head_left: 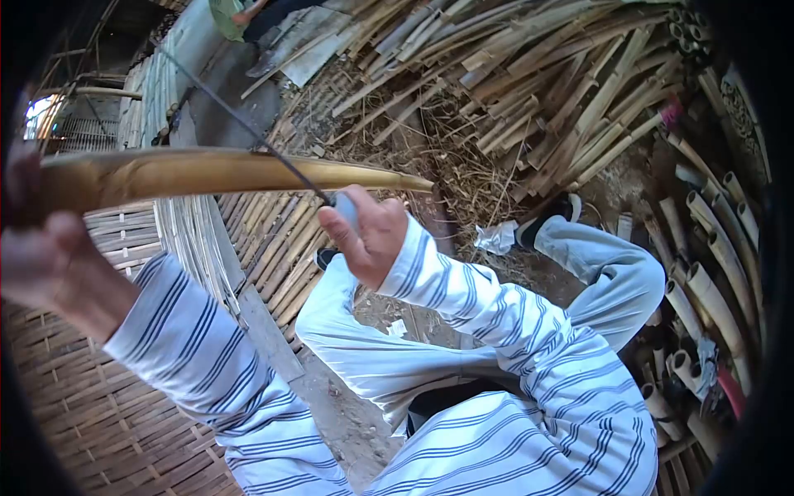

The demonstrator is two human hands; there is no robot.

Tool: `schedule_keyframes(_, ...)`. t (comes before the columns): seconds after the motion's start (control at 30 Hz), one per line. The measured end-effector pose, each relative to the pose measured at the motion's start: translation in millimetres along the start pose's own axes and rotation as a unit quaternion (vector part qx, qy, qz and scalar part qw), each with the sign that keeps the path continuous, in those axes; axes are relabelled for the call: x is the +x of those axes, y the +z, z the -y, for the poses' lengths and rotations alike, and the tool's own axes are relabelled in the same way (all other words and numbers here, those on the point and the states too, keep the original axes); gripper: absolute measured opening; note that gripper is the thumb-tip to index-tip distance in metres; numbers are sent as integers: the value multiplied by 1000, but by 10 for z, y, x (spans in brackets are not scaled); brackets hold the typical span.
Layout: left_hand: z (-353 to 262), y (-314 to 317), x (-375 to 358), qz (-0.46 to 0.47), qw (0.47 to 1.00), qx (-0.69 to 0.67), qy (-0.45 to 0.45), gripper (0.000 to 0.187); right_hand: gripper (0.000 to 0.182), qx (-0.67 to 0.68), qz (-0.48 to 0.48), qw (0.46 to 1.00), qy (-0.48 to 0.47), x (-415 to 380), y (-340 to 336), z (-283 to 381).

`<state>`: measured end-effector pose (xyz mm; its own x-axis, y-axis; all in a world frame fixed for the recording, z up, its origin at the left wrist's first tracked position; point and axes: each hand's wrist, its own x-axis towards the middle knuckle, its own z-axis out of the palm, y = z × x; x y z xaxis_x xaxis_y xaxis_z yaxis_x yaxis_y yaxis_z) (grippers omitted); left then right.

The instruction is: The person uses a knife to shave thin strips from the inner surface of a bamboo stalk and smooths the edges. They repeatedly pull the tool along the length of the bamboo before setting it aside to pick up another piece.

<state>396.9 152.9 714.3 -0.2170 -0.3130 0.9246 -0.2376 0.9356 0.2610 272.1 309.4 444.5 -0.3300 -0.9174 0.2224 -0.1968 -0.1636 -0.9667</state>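
My left hand (50,248), slightly blurred at the left edge, is closed round the thick end of a bamboo pole (223,171). The pole lies nearly level across the view and tapers to a point on the right. My right hand (370,236) grips the blue-grey handle of a long-bladed knife (240,120). Its thin dark blade slants up and to the left, crossing over the pole in this view. Below the pole are my legs in pale trousers (372,347).
Split bamboo strips (529,91) are heaped at the top right, and cut bamboo tubes (719,298) stand along the right side. A woven bamboo mat (107,405) covers the lower left. Shavings (463,178) litter the ground. Part of another person (240,16) shows at the top.
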Motion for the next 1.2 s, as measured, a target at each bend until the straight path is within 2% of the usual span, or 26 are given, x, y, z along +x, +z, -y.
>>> schedule_keyframes(0.07,165,-195,-36,-34,995,-62,-70,30,37,-25,14,1000,-8,-40,63,-292)
schedule_keyframes(0.13,343,-365,-52,-66,988,-90,-111,30,40,-139,25,990,-11,-272,247,-1205)
schedule_keyframes(0.17,420,-455,-42,-82,985,-87,-122,30,42,-243,27,970,-10,-413,367,-1777)
schedule_keyframes(0.23,537,-580,-37,-105,982,-78,-136,30,40,-135,-20,971,197,-676,628,-2794)
schedule_keyframes(0.33,666,-706,10,-143,976,-52,-158,30,42,-170,-22,956,237,-653,695,-2793)
schedule_keyframes(0.43,678,-800,14,-136,977,-64,-151,29,36,-183,-18,953,240,-516,539,-2436)
schedule_keyframes(0.47,670,-843,-18,-125,979,-71,-147,29,34,-263,-4,961,82,-383,399,-2249)
schedule_keyframes(0.5,684,-843,-14,-110,981,-70,-146,28,31,-326,11,943,-67,-324,315,-1957)
schedule_keyframes(0.53,693,-836,-14,-102,981,-76,-143,28,30,-201,32,978,42,-237,258,-1579)
schedule_keyframes(0.57,699,-856,-19,-97,982,-77,-142,28,28,-75,52,985,147,-120,202,-1228)
schedule_keyframes(0.6,705,-861,-22,-95,982,-80,-140,27,33,-108,122,973,161,-57,132,-1020)
schedule_keyframes(0.63,705,-873,-9,-93,982,-85,-138,27,36,-85,58,989,108,-128,269,-1232)
schedule_keyframes(0.7,713,-903,6,-92,983,-88,-136,26,41,-141,27,973,179,-254,435,-1756)
schedule_keyframes(0.8,702,-936,8,-81,984,-87,-134,25,61,-249,-20,880,404,-441,626,-2983)
schedule_keyframes(0.83,698,-953,0,-81,984,-88,-132,25,60,-164,-1,880,445,-454,483,-3198)
schedule_keyframes(0.9,698,-944,33,-70,985,-98,-122,24,57,-209,8,881,425,-522,402,-3287)
schedule_keyframes(0.97,704,-950,40,-53,986,-100,-120,24,54,-174,1,944,280,-388,246,-2391)
schedule_keyframes(1.0,714,-943,59,-44,987,-103,-117,23,50,-161,-58,972,160,-386,334,-2248)
schedule_keyframes(1.03,714,-957,70,-40,987,-109,-112,23,48,-131,-8,946,298,-311,388,-2119)
schedule_keyframes(1.1,706,-969,132,-23,987,-122,-102,22,46,-88,-30,975,203,-286,408,-1909)
schedule_keyframes(1.2,685,-981,227,6,986,-136,-91,21,40,-199,27,916,346,-308,424,-2345)
